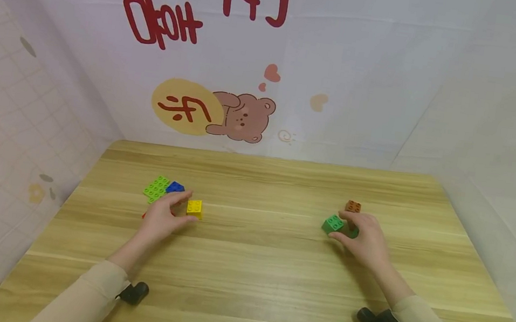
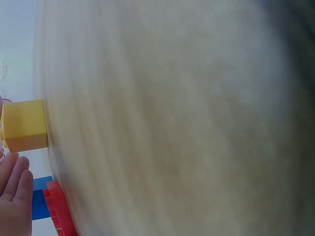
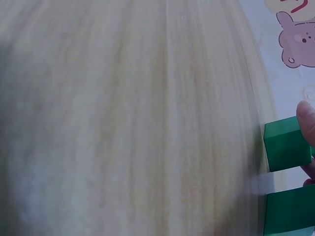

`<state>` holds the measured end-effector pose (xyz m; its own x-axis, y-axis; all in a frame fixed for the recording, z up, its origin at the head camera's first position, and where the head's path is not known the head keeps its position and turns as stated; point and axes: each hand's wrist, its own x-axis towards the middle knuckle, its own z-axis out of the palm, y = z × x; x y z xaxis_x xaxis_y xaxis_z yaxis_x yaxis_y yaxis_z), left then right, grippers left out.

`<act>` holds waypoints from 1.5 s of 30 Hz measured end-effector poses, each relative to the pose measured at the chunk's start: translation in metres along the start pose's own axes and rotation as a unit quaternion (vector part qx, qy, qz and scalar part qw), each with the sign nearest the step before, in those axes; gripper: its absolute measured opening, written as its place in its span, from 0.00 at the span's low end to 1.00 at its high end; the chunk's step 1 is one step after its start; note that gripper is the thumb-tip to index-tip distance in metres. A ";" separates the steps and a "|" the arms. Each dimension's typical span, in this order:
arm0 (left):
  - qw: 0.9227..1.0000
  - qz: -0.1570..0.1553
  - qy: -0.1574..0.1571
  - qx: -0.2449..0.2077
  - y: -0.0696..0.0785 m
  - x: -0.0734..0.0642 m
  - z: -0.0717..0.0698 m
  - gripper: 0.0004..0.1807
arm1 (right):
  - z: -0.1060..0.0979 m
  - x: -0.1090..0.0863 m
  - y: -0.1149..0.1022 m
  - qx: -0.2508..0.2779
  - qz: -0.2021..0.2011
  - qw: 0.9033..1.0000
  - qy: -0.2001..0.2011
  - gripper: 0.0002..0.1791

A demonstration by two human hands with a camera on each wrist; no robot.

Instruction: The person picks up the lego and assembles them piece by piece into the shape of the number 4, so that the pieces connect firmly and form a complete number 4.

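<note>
My left hand (image 1: 163, 220) reaches round a yellow toy brick (image 1: 194, 207), thumb and fingers spread on either side of it. In the left wrist view the yellow brick (image 2: 25, 125) stands on the table, fingertips close by; contact is hard to tell. Beside this hand lie a lime-green studded plate (image 1: 156, 189), a blue brick (image 1: 175, 187) and a mostly hidden red brick (image 2: 60, 209). My right hand (image 1: 366, 241) pinches a green brick (image 1: 331, 224) between thumb and fingers, low at the tabletop. A second green brick (image 3: 290, 209) is partly behind that hand, near a brown brick (image 1: 353, 206).
The wooden table (image 1: 244, 268) ends at a white wall sheet (image 1: 365, 88) with printed red characters and a bear. White sheets hang at both sides. A black wrist mount (image 1: 135, 293) sits by the left sleeve, another black mount (image 1: 376, 321) by the right sleeve.
</note>
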<state>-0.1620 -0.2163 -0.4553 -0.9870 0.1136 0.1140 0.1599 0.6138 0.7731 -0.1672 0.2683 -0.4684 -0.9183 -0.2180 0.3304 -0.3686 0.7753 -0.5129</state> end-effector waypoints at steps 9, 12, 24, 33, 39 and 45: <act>1.000 0.007 -0.001 -0.004 0.000 0.001 0.001 0.32 | 0.002 0.001 -0.001 -0.003 0.013 1.000 -0.002 0.30; 1.000 -0.004 -0.002 -0.003 -0.001 0.001 0.001 0.31 | 0.003 0.000 -0.002 -0.002 0.022 1.000 -0.004 0.29; 1.000 -0.020 0.014 0.001 -0.003 0.003 0.003 0.23 | 0.004 0.001 -0.002 0.000 -0.003 1.000 0.020 0.25; 1.000 -0.006 0.009 -0.022 0.005 0.001 0.001 0.21 | 0.001 0.003 -0.018 0.016 -0.025 0.999 0.014 0.23; 0.997 0.017 0.004 -0.070 0.015 0.000 0.004 0.20 | 0.008 0.005 -0.033 0.048 -0.078 0.996 0.023 0.24; 0.995 0.034 -0.001 -0.095 0.024 0.000 0.012 0.19 | 0.021 0.006 -0.045 0.083 -0.120 0.989 0.018 0.25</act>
<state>-0.1582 -0.1921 -0.4439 -0.9741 0.1505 0.1686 0.2190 0.4452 0.8682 -0.1588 0.2201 -0.4598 -0.7968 -0.3602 0.4852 -0.5969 0.5944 -0.5389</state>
